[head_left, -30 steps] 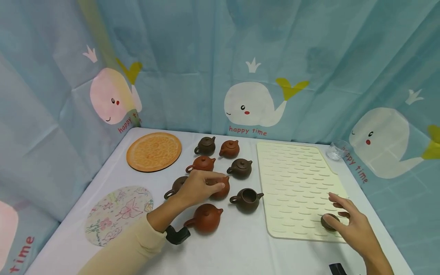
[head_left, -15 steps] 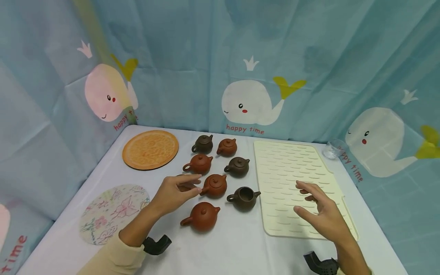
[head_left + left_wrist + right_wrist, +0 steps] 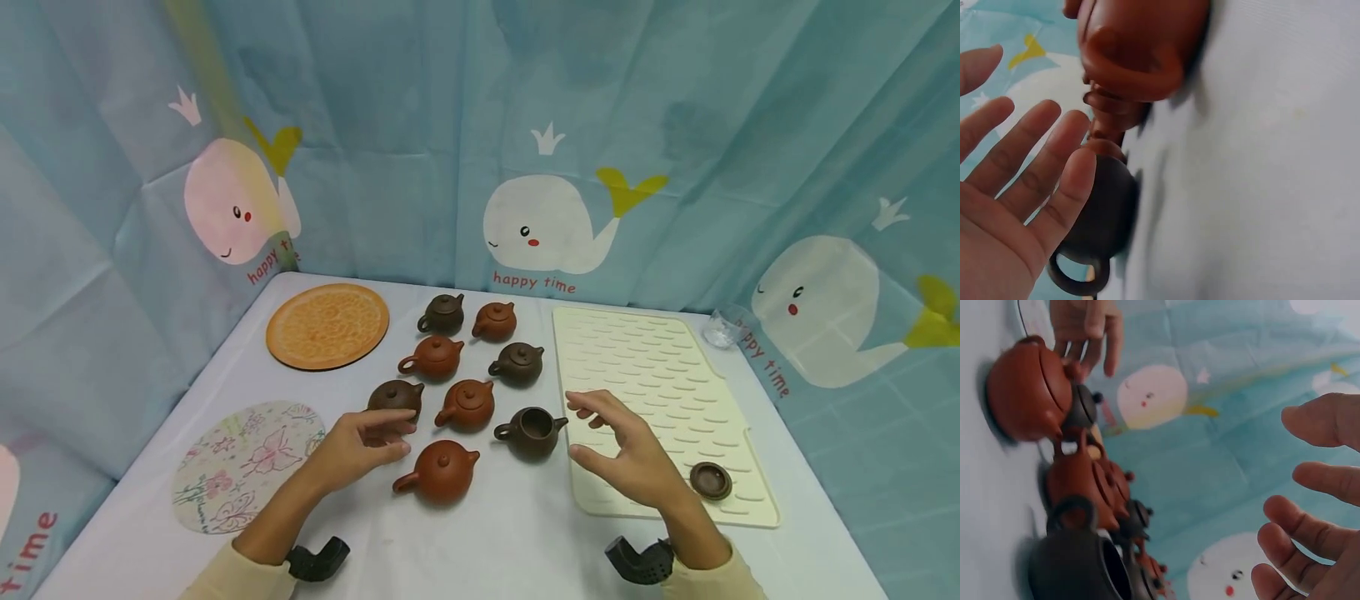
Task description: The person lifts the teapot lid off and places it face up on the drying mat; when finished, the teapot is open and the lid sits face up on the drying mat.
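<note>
My left hand, fingers loosely spread and holding nothing, hovers in front of a dark brown teapot, partly hiding it. Just right of that hand stands a reddish teapot with its lid on. My right hand, also with nothing in it, is over the left part of the cream mat. Nearest to it is a lidless dark teapot, its round mouth showing. A dark teapot lid lies on the mat's front right, behind the right wrist. Another reddish teapot stands between the hands.
Farther back stand several lidded teapots, among them a dark one and a reddish one. Two round mats, one orange and one flower-patterned, lie at left. A clear cup stands at the back right, near the curtain.
My left hand has drawn back leftward from the middle reddish teapot. My right hand has let the lid lie on the mat and moved left toward the lidless teapot.
</note>
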`<state>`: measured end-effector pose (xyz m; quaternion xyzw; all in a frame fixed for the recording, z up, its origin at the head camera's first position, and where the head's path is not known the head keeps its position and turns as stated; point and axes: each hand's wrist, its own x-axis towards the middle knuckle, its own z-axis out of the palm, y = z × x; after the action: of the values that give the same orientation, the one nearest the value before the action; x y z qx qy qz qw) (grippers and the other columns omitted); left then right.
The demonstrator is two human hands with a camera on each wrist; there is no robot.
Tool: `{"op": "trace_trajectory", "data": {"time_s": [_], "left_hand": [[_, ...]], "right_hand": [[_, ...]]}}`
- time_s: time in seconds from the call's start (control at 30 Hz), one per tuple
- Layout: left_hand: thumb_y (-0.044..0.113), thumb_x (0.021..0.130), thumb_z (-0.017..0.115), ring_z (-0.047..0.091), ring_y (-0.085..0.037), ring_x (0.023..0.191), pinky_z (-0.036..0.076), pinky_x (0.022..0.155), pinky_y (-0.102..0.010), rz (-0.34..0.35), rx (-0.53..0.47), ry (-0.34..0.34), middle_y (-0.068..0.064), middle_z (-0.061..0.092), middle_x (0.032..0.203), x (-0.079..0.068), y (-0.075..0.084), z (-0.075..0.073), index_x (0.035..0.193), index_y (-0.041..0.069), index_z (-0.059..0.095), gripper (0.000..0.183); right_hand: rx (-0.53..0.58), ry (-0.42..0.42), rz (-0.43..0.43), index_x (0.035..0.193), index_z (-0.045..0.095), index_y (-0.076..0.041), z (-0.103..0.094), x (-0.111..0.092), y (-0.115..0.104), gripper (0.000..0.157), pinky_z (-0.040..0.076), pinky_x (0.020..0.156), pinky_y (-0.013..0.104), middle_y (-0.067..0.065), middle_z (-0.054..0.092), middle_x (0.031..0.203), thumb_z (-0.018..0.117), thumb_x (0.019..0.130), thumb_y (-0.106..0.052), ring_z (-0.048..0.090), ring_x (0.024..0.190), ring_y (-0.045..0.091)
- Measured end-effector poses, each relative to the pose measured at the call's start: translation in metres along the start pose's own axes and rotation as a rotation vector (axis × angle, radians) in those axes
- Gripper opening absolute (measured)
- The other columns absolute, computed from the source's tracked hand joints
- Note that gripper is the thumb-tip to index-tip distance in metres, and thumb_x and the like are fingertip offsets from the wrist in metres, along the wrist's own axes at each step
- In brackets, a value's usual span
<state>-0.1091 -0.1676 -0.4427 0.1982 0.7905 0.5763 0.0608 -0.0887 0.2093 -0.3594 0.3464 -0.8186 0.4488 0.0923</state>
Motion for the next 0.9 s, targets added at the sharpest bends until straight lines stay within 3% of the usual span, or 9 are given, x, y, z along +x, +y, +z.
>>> {"op": "trace_trajectory", "data": {"time_s": [0.2, 0.43, 0.6, 0.73, 0.9], "left_hand": [[0.011, 0.087, 0.072, 0.065, -0.026, 0.090, 0.051, 0.080, -0.032, -0.013, -0.042, -0.070, -0.017, 0.068, 0.106, -0.004, -0.018, 0.001, 0.124, -0.003, 0.063, 0.041], [0.007, 0.087, 0.072, 0.067, -0.024, 0.091, 0.053, 0.077, -0.030, 0.028, -0.107, -0.137, -0.016, 0.070, 0.101, -0.013, -0.034, -0.001, 0.115, -0.009, 0.066, 0.033], [0.006, 0.087, 0.072, 0.067, -0.027, 0.094, 0.053, 0.078, -0.030, 0.009, -0.160, -0.182, -0.016, 0.069, 0.105, -0.016, -0.040, -0.004, 0.112, -0.007, 0.068, 0.029], [0.004, 0.088, 0.070, 0.066, -0.022, 0.093, 0.052, 0.077, -0.029, 0.038, -0.170, -0.200, -0.016, 0.069, 0.105, -0.017, -0.042, -0.003, 0.110, -0.007, 0.069, 0.025], [-0.001, 0.088, 0.068, 0.067, -0.023, 0.092, 0.054, 0.074, -0.031, 0.091, -0.228, -0.236, -0.018, 0.069, 0.102, -0.017, -0.048, 0.001, 0.109, -0.009, 0.068, 0.023]], "right_hand": [[0.062, -0.043, -0.039, 0.128, 0.056, 0.004, 0.022, 0.017, -0.004, 0.056, 0.045, 0.078, 0.033, 0.009, 0.059, 0.115, 0.075, 0.076, 0.011, 0.054, 0.098, 0.018], [0.088, -0.091, -0.067, 0.130, 0.057, -0.003, 0.060, 0.022, 0.030, 0.055, 0.046, 0.078, 0.031, 0.003, 0.059, 0.113, 0.078, 0.080, -0.002, 0.053, 0.093, 0.017], [0.117, -0.123, -0.105, 0.132, 0.057, -0.009, 0.082, 0.029, 0.035, 0.053, 0.046, 0.080, 0.033, -0.002, 0.058, 0.111, 0.076, 0.082, -0.009, 0.053, 0.096, 0.015], [0.116, -0.138, -0.141, 0.131, 0.058, -0.009, 0.098, 0.037, 0.035, 0.052, 0.047, 0.077, 0.034, -0.003, 0.058, 0.110, 0.075, 0.083, -0.012, 0.052, 0.095, 0.014], [0.104, -0.178, -0.121, 0.129, 0.060, -0.009, 0.117, 0.041, 0.038, 0.047, 0.049, 0.075, 0.037, -0.002, 0.057, 0.108, 0.074, 0.084, -0.014, 0.054, 0.094, 0.018]]}}
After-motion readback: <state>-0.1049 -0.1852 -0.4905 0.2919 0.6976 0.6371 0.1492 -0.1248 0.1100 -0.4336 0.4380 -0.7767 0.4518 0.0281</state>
